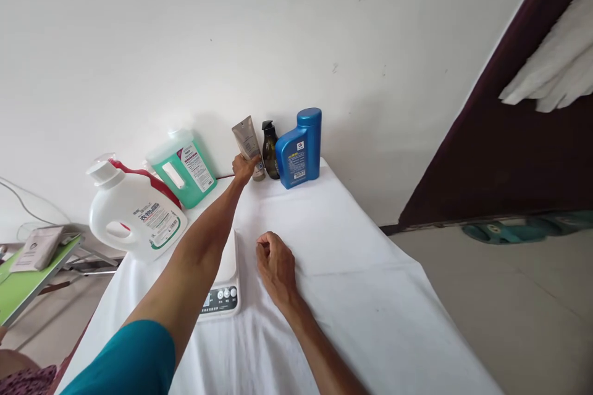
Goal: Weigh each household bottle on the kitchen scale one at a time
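At the far side of the table, my left hand (245,166) is closed around a grey-brown squeeze tube (246,136), which stands cap down and tilts slightly left. A dark pump bottle (270,151) is just to the right of the tube, beside a blue bottle (301,151). Closer to me, my right hand (278,265) rests on the white cloth with its fingers curled in, and nothing shows in them. Between my arms lies a white kitchen scale (227,293), partly covered by my left forearm.
On the left stand a large white detergent jug (134,216), a red-handled container (157,185) mostly behind it, and a green bottle (185,166). The wall runs behind the table (361,296). Left is a green side table (28,284); slippers (504,232) lie on the floor at right.
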A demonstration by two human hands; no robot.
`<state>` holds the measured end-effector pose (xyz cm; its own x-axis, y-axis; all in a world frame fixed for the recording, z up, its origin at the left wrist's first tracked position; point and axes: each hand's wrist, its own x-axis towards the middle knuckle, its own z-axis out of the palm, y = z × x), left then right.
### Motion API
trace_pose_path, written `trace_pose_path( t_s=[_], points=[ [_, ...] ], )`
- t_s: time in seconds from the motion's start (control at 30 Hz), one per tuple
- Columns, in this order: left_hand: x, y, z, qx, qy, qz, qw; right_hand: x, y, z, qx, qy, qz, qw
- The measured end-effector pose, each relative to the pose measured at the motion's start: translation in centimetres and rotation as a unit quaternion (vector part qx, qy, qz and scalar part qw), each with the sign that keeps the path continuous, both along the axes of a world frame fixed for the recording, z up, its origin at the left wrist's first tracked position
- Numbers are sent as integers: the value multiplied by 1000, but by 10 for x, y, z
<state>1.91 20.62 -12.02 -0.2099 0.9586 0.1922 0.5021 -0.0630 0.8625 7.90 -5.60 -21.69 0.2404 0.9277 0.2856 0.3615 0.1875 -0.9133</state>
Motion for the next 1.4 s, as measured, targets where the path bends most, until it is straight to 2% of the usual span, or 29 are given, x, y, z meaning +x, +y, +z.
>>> trace_pose_path(
  t_s=[0.13,0.27,0.33,0.37,0.4,0.43,0.47,0.5,0.57,0.67,0.73,0.8,0.87,0.93,1.0,1.13,1.27,1.4],
  points=[
    [-1,-7,5,-21,13,-11,1000,4,-1,1,-3,8,9,1000],
    [-7,-34,12,-14,17,7,1000,11,0,0,-11,11,31,999],
    [-15,-60,15,3,16,7,1000,13,2,-1,-16,7,31,999],
    [-21,-78,18,17,14,-15,1000,14,3,-1,-18,5,29,999],
    [-29,-99,21,46,9,-68,997,14,4,-1,-19,1,29,999],
    [-39,-122,26,90,13,-125,988,14,4,-1,-21,-4,29,999],
    [-52,-147,33,144,31,-150,978,15,4,0,-26,-9,30,999],
    [-67,-172,41,201,59,-147,967,15,3,1,-32,-15,31,999],
    [-105,-215,59,305,129,-67,941,15,2,4,-49,-26,32,998],
    [-172,-251,78,384,199,144,890,16,2,8,-71,-37,30,996],
    [-216,-256,79,372,193,268,867,17,2,10,-76,-41,33,996],
    [-253,-253,71,310,135,329,882,17,1,12,-76,-45,40,995],
    [-278,-247,57,224,48,309,923,18,0,14,-74,-49,47,995],
    [-291,-241,44,164,-23,250,954,18,-1,16,-75,-51,48,995],
    [-296,-236,35,157,-65,208,963,18,-2,19,-80,-49,48,994],
    [-293,-225,29,187,-155,181,953,16,-2,22,-95,-47,42,993],
    [-285,-219,34,189,-217,224,931,15,-2,24,-95,-43,35,994],
    [-279,-232,51,199,-237,232,922,13,-3,25,-96,-32,38,994]
  ],
)
